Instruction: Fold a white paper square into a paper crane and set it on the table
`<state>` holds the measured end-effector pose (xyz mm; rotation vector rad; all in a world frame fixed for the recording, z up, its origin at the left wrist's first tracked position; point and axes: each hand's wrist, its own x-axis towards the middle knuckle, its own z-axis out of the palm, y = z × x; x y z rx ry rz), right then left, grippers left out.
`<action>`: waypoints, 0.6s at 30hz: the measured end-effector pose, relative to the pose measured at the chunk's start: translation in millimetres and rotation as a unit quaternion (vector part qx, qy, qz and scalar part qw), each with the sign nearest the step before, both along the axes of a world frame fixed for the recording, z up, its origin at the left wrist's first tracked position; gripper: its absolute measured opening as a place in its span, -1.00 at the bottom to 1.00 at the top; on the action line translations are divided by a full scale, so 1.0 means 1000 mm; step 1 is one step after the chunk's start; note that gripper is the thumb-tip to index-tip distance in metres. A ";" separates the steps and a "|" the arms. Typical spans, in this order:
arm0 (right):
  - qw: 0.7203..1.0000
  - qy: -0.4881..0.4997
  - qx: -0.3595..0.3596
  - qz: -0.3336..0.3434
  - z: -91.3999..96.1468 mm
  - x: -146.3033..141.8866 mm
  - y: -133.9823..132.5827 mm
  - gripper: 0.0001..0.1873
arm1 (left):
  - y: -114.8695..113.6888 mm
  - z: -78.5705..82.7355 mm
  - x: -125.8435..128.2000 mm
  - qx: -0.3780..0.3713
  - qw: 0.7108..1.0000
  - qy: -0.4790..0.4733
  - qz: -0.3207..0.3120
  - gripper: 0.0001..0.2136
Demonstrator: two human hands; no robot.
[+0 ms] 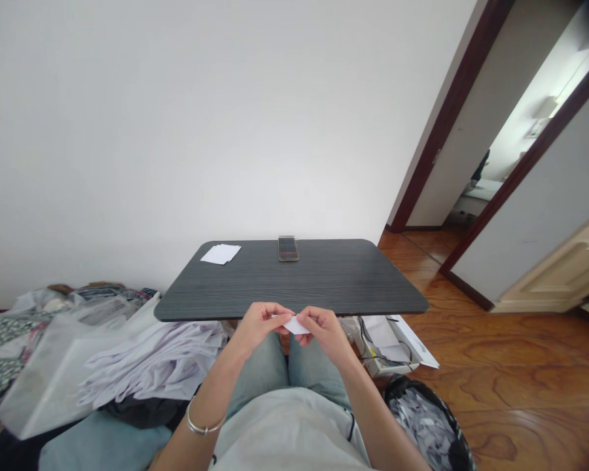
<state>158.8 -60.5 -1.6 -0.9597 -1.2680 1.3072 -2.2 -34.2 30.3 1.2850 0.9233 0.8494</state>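
A small folded piece of white paper point(297, 326) is held between both hands, just off the near edge of the dark table point(294, 288) and above the lap. My left hand point(265, 324) pinches its left side between thumb and fingers. On the right side, my right hand point(322, 330) grips it the same way, with fingertips partly behind the sheet. The exact shape of the fold is too small to make out. Several white paper sheets point(220, 254) lie overlapped at the table's far left corner.
A phone point(288, 248) stands at the table's back edge by the wall. Folded white cloth point(157, 360) and plastic bags are heaped at the left. To the right of the legs are a white box point(387, 360) with cables and a black-rimmed bin point(427, 425) of paper scraps.
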 end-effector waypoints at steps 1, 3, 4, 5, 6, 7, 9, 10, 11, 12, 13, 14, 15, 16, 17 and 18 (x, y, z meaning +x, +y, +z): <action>1.000 0.000 0.001 -0.002 0.000 0.000 0.000 -0.69 | 0.000 0.001 -0.002 -0.010 1.000 -0.005 -0.002 -0.74; 1.000 -0.001 0.006 -0.004 0.000 0.001 0.000 -0.69 | -0.001 0.002 -0.004 -0.021 1.000 -0.012 -0.002 -0.73; 1.000 0.000 0.009 -0.004 0.000 0.001 0.000 -0.68 | -0.001 0.002 -0.006 -0.023 1.000 -0.015 -0.002 -0.73; 1.000 0.000 0.012 -0.004 0.000 0.001 0.000 -0.68 | 0.000 0.003 -0.007 -0.025 1.000 -0.018 -0.002 -0.73; 1.000 0.000 0.015 -0.005 0.000 0.001 0.000 -0.67 | 0.000 0.003 -0.007 -0.026 0.999 -0.020 -0.003 -0.73; 1.000 0.000 0.018 -0.006 -0.001 0.001 0.001 -0.66 | 0.000 0.003 -0.008 -0.027 0.999 -0.021 -0.004 -0.74; 1.000 -0.003 0.022 -0.010 -0.001 0.001 0.001 -0.65 | 0.001 0.002 -0.009 -0.028 0.999 -0.023 -0.006 -0.75; 1.000 -0.004 0.024 -0.012 -0.001 0.001 0.001 -0.65 | 0.001 0.002 -0.009 -0.027 0.999 -0.022 -0.006 -0.75; 1.000 -0.005 0.025 -0.013 -0.001 0.000 0.001 -0.65 | 0.001 0.001 -0.009 -0.025 0.999 -0.021 -0.005 -0.75; 1.000 -0.005 0.025 -0.014 -0.001 0.000 0.001 -0.64 | 0.002 0.001 -0.009 -0.023 1.000 -0.020 -0.004 -0.75; 1.000 -0.006 0.026 -0.014 0.000 0.000 0.001 -0.64 | 0.002 0.001 -0.010 -0.021 1.000 -0.018 -0.004 -0.76; 1.000 -0.007 0.025 -0.014 0.000 0.000 0.000 -0.64 | 0.002 0.001 -0.010 -0.019 1.000 -0.015 -0.004 -0.76; 1.000 -0.008 0.025 -0.013 0.001 0.000 0.000 -0.64 | 0.002 0.002 -0.011 -0.015 1.000 -0.010 -0.005 -0.77; 1.000 -0.010 0.023 -0.014 0.001 0.000 -0.001 -0.64 | 0.002 0.002 -0.011 -0.009 1.000 -0.004 -0.006 -0.77; 1.000 -0.014 0.022 -0.017 0.002 0.000 -0.001 -0.65 | 0.002 0.003 -0.012 -0.001 1.000 0.003 -0.007 -0.77; 0.999 -0.019 0.020 -0.021 0.003 0.000 -0.002 -0.67 | 0.002 0.004 -0.012 0.009 1.000 0.012 -0.009 -0.78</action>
